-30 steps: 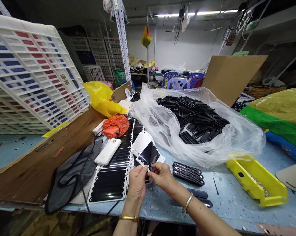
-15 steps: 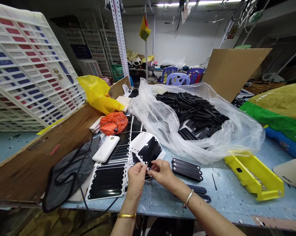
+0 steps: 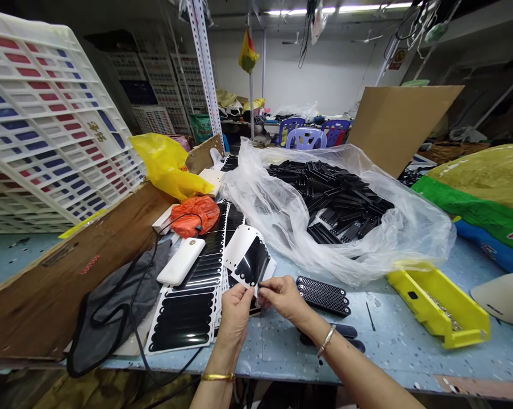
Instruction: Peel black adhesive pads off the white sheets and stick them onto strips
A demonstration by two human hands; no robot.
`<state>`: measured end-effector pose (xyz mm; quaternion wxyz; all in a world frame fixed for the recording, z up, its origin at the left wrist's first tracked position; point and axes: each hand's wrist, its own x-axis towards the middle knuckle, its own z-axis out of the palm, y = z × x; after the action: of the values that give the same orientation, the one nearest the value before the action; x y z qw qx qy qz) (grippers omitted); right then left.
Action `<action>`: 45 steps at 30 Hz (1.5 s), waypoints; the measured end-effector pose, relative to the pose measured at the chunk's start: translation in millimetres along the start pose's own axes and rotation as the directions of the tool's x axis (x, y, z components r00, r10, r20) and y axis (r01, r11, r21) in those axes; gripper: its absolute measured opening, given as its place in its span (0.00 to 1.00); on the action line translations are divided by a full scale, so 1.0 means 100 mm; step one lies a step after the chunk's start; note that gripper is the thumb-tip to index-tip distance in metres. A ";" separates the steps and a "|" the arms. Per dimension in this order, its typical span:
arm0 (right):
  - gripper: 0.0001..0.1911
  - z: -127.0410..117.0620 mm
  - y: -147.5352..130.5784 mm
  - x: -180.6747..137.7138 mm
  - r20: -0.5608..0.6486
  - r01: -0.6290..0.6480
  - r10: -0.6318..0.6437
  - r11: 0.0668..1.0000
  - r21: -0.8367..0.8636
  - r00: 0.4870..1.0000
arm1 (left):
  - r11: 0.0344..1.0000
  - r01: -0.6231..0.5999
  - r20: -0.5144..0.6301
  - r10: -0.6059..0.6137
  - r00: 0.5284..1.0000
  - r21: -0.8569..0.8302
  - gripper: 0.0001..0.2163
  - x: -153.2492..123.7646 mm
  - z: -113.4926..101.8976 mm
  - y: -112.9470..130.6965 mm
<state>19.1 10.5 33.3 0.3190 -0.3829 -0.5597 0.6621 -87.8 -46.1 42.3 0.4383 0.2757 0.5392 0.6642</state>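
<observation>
My left hand [image 3: 234,311] is closed, pinching the near edge of a white-backed sheet of black strip stickers [image 3: 251,258]. Beside it, my right hand [image 3: 285,296] pinches the near end of one black sticker strip at the sheet's right edge, which is lifting from the white backing. Several more sticker sheets [image 3: 182,319] lie stacked to the left. Right of my hands is a row of black textured pieces [image 3: 323,295] with round ends. Smooth dark strips [image 3: 345,330] lie partly under my right wrist.
A clear plastic bag [image 3: 273,218] holds a heap of black pieces [image 3: 337,196]. A yellow bin [image 3: 464,318] with small metal parts stands at the right. On the left are a white power bank [image 3: 182,261], a cable, an orange bag [image 3: 194,216] and a wooden board [image 3: 69,272].
My right hand has drawn slightly away with the strip's end, and the strip now stands up from the sheet's right edge. The left hand keeps its hold on the sheet.
</observation>
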 end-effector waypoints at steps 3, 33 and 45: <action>0.12 -0.21 -0.11 0.03 -0.126 -0.006 0.007 1.000 0.015 0.992 | 1.000 0.011 -0.097 -0.010 0.995 0.010 0.08 0.08 -0.10 -0.07; 0.12 -1.40 -0.33 -1.26 -0.042 0.408 -0.577 0.626 -0.664 0.816 | 0.904 0.420 0.380 -0.364 0.850 -0.073 0.15 -0.19 0.62 0.11; 0.11 -1.65 -0.47 -1.29 -0.057 0.314 -0.572 0.527 -0.790 0.818 | 0.972 0.224 0.417 -0.232 0.879 0.068 0.15 -0.14 0.77 0.01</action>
<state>226.0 -9.0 86.1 0.3748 -0.4203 -0.8027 0.1962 -16.6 -21.6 65.0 0.6169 0.3513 0.4662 0.5279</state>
